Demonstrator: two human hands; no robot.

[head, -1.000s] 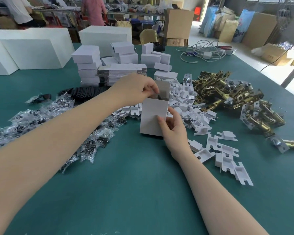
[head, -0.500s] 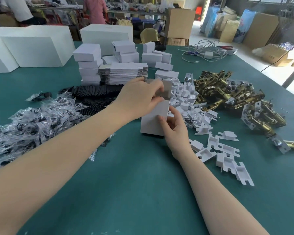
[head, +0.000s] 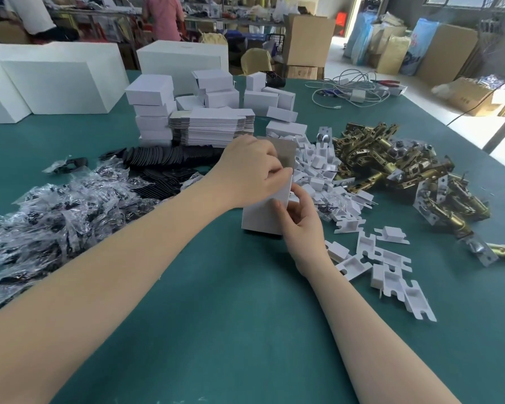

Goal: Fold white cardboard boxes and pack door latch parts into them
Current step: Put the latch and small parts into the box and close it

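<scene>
Green felt covers the table (head: 245,330), and a white box (head: 261,212) stands upright on it near the middle, its bottom edge resting on the felt. The left hand (head: 250,174) is curled over the box's upper part from the left, fingers bent round the top edge and pinching it where the grey inside of the open flap (head: 286,154) rises just behind the knuckles. The right hand (head: 301,225) holds the box lower down from the right side, thumb pressed flat on the near white face and fingers wrapped round the right edge. So the box sits between the two hands, the left gripping high, the right gripping low.

Just right of the box lies a spread of small white plastic parts (head: 388,258), and beyond those a heap of brass latches (head: 391,167). To the left, clear bags of black pieces (head: 50,211) are piled beside a row of black discs (head: 164,156). Behind the hands stands a stack of flat box blanks (head: 213,128), with folded white boxes (head: 150,109) stacked to its left and more of them behind. A tangle of white cable (head: 350,90) lies at the far right of the table.
</scene>
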